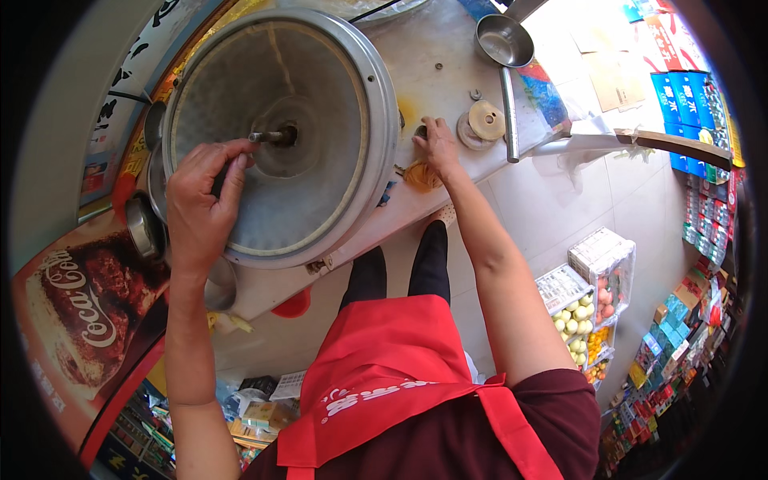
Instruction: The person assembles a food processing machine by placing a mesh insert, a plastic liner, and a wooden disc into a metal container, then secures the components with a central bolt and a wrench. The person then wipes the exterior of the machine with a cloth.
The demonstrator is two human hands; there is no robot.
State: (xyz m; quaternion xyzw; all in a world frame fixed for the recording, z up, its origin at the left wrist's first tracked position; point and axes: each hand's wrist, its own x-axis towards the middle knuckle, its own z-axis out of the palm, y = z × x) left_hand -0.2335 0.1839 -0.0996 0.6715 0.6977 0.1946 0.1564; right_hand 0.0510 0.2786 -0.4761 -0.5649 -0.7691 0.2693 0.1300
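Note:
A wide round metal pan [320,204] lies on the worktop, a short metal shaft [272,137] rising from its middle. My left hand [204,192] is over the pan's left side, fingers curled in, with forefinger and thumb tips close by the shaft's end. Whether anything sits in that pinch is hidden. On the worktop right of the pan, my right hand [438,148] has its fingertips closed at a small dark part [421,130]. Just right of this hand is a pale brass-coloured disc [486,120] over another round piece. A crumpled orange-brown item [422,176] lies below the wrist.
A small saucepan [504,42] and a metal tube [510,116] lie at the worktop's right edge. Small rings [476,94] rest nearby. A metal bowl [145,227] stands left of the pan. Fruit crates [602,254] and a packed goods shelf [672,336] are at right.

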